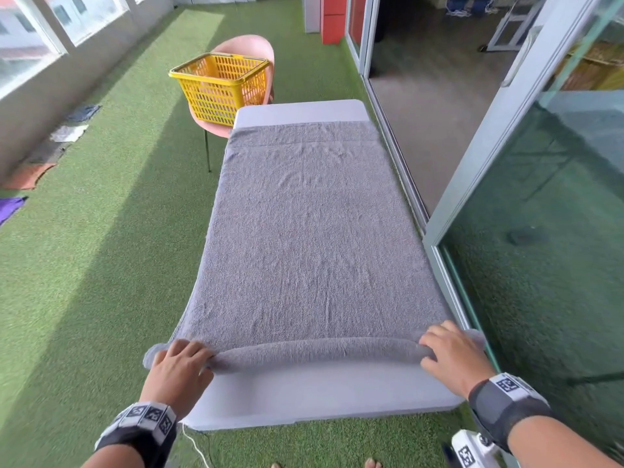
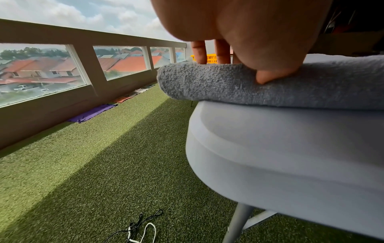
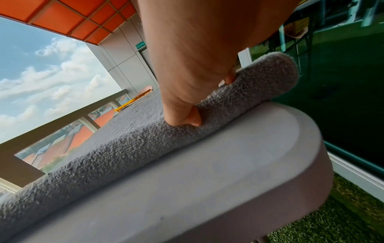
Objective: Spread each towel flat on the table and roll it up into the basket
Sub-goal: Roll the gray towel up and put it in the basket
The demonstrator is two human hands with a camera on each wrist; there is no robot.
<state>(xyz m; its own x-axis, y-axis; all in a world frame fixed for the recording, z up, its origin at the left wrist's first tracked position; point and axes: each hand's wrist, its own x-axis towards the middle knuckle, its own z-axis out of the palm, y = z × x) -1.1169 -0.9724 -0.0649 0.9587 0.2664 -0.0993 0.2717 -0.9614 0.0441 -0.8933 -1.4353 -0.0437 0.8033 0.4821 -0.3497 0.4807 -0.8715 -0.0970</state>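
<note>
While flat, towel [image 1: 310,231] edge rolled.

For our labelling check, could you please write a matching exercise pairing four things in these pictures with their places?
Things:
1. grey towel
2. yellow basket
3. left hand
4. purple cloth

Places:
A. on the pink chair
B. on the grass by the wall
C. spread on the table
D. on the roll's left end

Pairs: 1-C, 2-A, 3-D, 4-B
</note>
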